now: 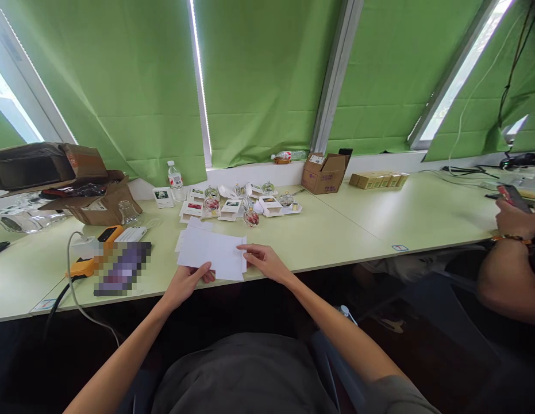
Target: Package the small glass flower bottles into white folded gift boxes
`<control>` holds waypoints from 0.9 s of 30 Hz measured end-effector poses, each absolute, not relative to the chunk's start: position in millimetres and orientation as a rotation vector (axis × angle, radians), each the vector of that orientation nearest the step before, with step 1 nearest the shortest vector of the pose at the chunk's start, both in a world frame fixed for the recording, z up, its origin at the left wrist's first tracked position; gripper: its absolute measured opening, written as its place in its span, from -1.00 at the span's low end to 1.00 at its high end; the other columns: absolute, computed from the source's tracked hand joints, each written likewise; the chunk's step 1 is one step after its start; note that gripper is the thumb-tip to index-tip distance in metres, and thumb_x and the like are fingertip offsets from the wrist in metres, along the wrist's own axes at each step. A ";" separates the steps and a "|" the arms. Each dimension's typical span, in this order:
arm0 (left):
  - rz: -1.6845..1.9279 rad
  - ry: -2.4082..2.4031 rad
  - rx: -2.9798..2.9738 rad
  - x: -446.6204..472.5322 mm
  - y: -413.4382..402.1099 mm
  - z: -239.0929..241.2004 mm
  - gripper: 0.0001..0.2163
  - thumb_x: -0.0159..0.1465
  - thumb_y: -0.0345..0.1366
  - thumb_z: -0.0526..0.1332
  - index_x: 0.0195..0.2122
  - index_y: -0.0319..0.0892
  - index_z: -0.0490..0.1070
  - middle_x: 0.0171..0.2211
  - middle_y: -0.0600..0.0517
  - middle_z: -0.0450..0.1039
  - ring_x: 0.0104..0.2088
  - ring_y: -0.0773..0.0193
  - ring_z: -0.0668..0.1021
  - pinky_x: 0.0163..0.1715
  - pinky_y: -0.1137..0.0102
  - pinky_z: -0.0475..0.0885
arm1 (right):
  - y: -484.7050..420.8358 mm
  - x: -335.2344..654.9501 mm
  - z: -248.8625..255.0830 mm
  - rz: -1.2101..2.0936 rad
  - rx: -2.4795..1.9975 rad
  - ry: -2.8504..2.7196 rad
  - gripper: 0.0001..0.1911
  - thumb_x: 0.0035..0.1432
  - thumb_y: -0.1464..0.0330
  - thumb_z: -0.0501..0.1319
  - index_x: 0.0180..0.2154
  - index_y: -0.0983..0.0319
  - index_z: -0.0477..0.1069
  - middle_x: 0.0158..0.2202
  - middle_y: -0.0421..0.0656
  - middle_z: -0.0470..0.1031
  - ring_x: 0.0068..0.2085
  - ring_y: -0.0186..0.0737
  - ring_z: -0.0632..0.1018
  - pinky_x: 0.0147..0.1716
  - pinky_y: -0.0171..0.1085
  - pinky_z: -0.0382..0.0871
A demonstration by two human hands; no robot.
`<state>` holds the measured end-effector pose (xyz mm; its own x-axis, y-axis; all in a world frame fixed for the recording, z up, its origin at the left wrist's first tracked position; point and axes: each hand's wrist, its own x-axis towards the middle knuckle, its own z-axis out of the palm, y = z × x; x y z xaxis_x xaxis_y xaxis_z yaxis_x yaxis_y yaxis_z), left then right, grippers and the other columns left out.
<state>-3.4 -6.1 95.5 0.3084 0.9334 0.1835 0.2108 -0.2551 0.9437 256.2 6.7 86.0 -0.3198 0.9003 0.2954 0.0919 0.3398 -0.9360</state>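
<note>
A flat white carton (213,250), its blank side up, is held over the front edge of the table. My left hand (192,280) grips its lower left edge, thumb on top and fingers underneath. At the right edge, my right hand (266,261) pinches the carton with the index finger stretched along its upper face. More white card (200,225) lies partly hidden behind it. Just beyond stand several small white boxes (231,210) with picture labels. Among them are clear round ornaments (251,217), some with reddish contents.
On the left lie a phone (123,269), a yellow-and-black device (108,236) with cables and an open cardboard box (97,204). A water bottle (174,181), another carton (325,172) and gold boxes (379,180) line the back. Another person's hand (515,218) holds a phone at right.
</note>
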 end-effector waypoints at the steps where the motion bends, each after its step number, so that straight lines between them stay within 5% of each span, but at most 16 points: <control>1: 1.018 1.053 1.675 -3.5 -5.9 95.1 -0.69 0.28 -0.10 0.18 -0.46 -0.23 0.47 -0.49 -0.02 0.52 -0.44 0.23 0.53 -0.31 0.35 0.44 | 7.1 256.8 86.0 1.076 -0.916 -1.700 -0.53 0.18 0.10 0.20 0.06 0.18 0.44 -0.14 -0.10 0.50 -0.27 -0.21 0.48 -0.20 -0.20 0.41; 10: 1.017 1.074 1.632 -4.2 -7.1 95.9 -0.70 0.28 -0.10 0.19 -0.40 -0.25 0.49 -0.48 -0.03 0.54 -0.43 0.22 0.55 -0.31 0.35 0.46 | 2.5 261.9 90.4 0.993 -0.950 -1.951 -0.01 -0.11 0.13 0.45 0.29 0.11 0.07 -0.09 -0.10 0.42 -0.23 -0.20 0.44 -0.15 -0.17 0.38; 17: 1.007 1.081 1.650 -5.0 -5.5 94.2 -0.71 0.28 -0.11 0.20 -0.41 -0.25 0.49 -0.48 -0.03 0.55 -0.41 0.21 0.56 -0.29 0.35 0.46 | 1.1 259.5 88.9 0.926 -0.970 -1.948 -0.19 0.03 0.09 0.35 0.25 0.12 0.13 -0.14 -0.12 0.41 -0.26 -0.23 0.44 -0.17 -0.18 0.38; 23: 1.009 1.073 1.637 -5.0 -5.0 93.2 -0.71 0.28 -0.10 0.19 -0.37 -0.26 0.51 -0.47 -0.03 0.56 -0.42 0.22 0.56 -0.30 0.36 0.47 | -1.0 261.0 91.4 0.877 -0.969 -2.050 0.10 -0.16 0.11 0.47 0.32 0.11 -0.03 -0.08 -0.09 0.39 -0.21 -0.18 0.43 -0.13 -0.15 0.37; 27: 0.977 1.073 1.669 -4.9 -6.2 94.3 -0.71 0.29 -0.11 0.18 -0.32 -0.26 0.54 -0.45 -0.03 0.57 -0.41 0.23 0.56 -0.28 0.36 0.46 | -1.1 258.8 89.2 0.818 -1.013 -2.007 -0.08 -0.03 0.09 0.39 0.29 0.12 0.06 -0.13 -0.10 0.42 -0.26 -0.21 0.43 -0.17 -0.17 0.37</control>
<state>-4.9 -6.2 94.3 0.3118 0.9392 0.1437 0.2308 -0.2216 0.9474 258.8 -1.1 89.2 -0.4219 0.8481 0.3205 0.3825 0.4870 -0.7852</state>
